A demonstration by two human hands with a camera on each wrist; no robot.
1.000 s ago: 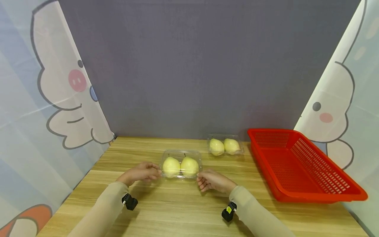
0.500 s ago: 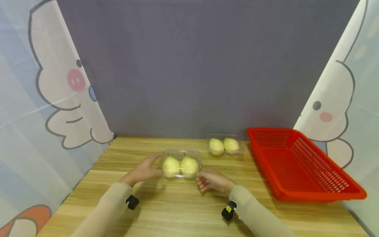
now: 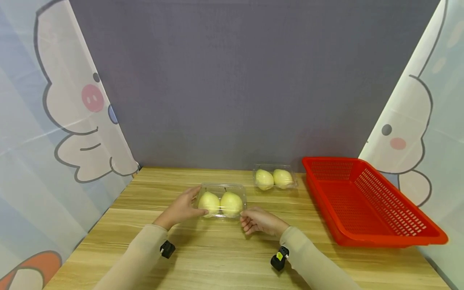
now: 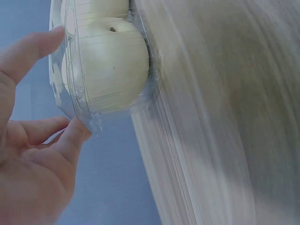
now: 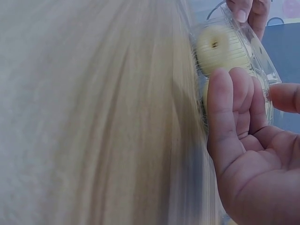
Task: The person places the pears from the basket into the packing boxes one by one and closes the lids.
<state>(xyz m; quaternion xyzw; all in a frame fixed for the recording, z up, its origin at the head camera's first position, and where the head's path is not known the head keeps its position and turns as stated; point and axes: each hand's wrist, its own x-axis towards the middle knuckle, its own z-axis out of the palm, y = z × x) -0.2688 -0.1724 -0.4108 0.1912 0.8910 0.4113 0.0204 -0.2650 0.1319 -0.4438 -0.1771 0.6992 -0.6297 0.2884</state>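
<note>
A clear plastic clamshell box (image 3: 222, 189) with two pale yellow pears (image 3: 231, 203) inside stands on the wooden table, its lid down. My left hand (image 3: 182, 207) grips the box's left end, thumb on the near face and fingers at the far left corner. In the left wrist view, the thumb (image 4: 44, 44) lies against the plastic wall while other fingertips touch the box corner. At the near right corner, my right hand (image 3: 264, 221) pinches the box edge, its remaining fingers curled below. The right hand's exact contact is partly hidden in the right wrist view.
Another clear box of two pears (image 3: 282, 178) stands farther back, right of centre. A red slotted plastic basket (image 3: 326, 217) sits at the table's right side. Behind the table rises a grey backdrop (image 3: 232, 80), with printed curtains (image 3: 21, 112) at either side.
My left hand's fingers lifted from the box's near left corner, spread along its left end, and the thumb moved right onto the near face. My right hand and the box have stayed put.
</note>
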